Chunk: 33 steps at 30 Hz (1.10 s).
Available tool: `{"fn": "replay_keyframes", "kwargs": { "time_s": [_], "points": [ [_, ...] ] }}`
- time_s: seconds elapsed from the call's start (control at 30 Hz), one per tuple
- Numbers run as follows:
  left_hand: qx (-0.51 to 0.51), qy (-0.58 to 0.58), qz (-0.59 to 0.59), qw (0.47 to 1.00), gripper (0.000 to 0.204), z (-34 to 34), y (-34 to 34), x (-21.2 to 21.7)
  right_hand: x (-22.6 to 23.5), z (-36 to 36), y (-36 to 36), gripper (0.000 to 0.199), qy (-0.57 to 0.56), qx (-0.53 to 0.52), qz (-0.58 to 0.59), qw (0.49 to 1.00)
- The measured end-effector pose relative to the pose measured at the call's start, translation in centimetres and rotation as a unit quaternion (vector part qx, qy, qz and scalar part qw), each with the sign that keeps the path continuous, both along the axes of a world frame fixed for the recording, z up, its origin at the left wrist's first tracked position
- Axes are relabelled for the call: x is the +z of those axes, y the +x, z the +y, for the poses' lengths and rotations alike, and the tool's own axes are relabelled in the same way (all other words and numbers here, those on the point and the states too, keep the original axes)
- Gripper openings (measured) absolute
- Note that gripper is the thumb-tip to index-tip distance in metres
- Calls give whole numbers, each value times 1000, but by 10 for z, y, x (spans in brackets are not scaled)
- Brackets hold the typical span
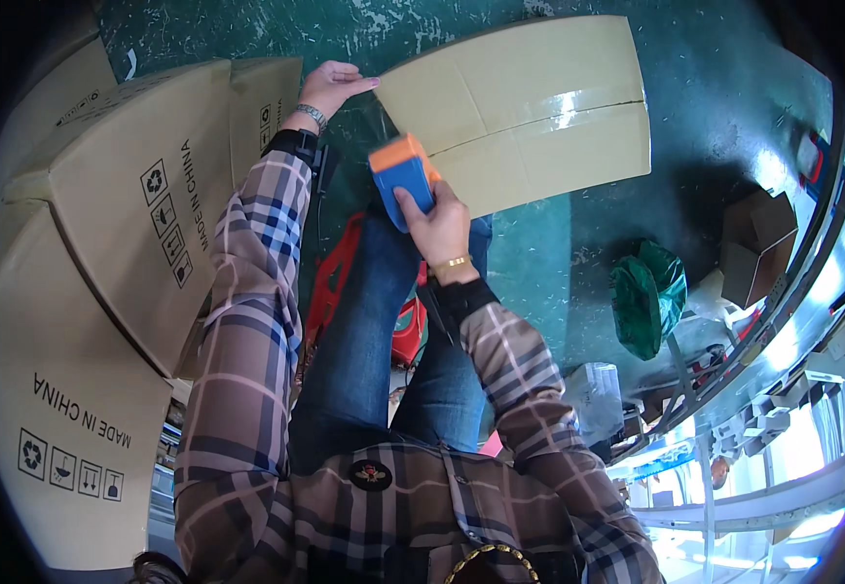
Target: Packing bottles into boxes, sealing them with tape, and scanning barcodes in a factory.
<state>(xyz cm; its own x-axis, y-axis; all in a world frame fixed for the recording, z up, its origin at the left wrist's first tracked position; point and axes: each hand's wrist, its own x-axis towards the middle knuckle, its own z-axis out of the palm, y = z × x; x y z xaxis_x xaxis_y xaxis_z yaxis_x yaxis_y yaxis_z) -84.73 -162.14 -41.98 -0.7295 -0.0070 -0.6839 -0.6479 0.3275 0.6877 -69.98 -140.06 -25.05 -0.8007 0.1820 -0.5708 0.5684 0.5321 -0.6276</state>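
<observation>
A plain cardboard box (530, 83) lies ahead of me on the floor, its closed flaps meeting along a seam. Glossy clear tape shows at the right end of that seam. My right hand (439, 226) is wrapped round a blue and orange tape dispenser (401, 180), which sits at the seam's left end. At the box's far left corner is my left hand (335, 88), fingers partly bent and apart from the thumb. The thumb reaches to the corner and seems to touch it; nothing shows in the palm.
Large printed cartons (130, 214) stand close along my left side. A red plastic stool (408, 331) shows between my legs. To the right are a green plastic bag (648, 297), an open brown box (758, 243) and a curved metal rail (802, 282) beside cluttered goods.
</observation>
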Motion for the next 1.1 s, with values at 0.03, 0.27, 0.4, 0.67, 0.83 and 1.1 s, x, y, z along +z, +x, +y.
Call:
{"fn": "replay_keyframes", "kwargs": {
  "time_s": [0.03, 0.27, 0.4, 0.67, 0.83, 1.1],
  "points": [
    [2, 2, 4, 1000, 68, -5, 2, 0, 7, 5, 19, 41, -8, -16, -23, 1000],
    [-43, -17, 0, 999, 61, -12, -5, -2, 43, 77, 139, 37, 9, -37, -157, 987],
    [-47, -16, 10, 999, 66, -9, -6, 0, 37, 91, 153, 36, 7, -44, -182, 982],
    [-46, -23, 22, 998, 70, -14, -1, -4, 18, 101, 161, 39, -4, -57, -113, 992],
    [-54, -30, 24, 998, 75, -18, -3, -3, 2, 107, 156, 38, -10, -40, -143, 989],
    [44, -170, 72, 982, 80, 8, 29, 25, -29, 104, 152, 38, -42, -38, -162, 985]
  ]
}}
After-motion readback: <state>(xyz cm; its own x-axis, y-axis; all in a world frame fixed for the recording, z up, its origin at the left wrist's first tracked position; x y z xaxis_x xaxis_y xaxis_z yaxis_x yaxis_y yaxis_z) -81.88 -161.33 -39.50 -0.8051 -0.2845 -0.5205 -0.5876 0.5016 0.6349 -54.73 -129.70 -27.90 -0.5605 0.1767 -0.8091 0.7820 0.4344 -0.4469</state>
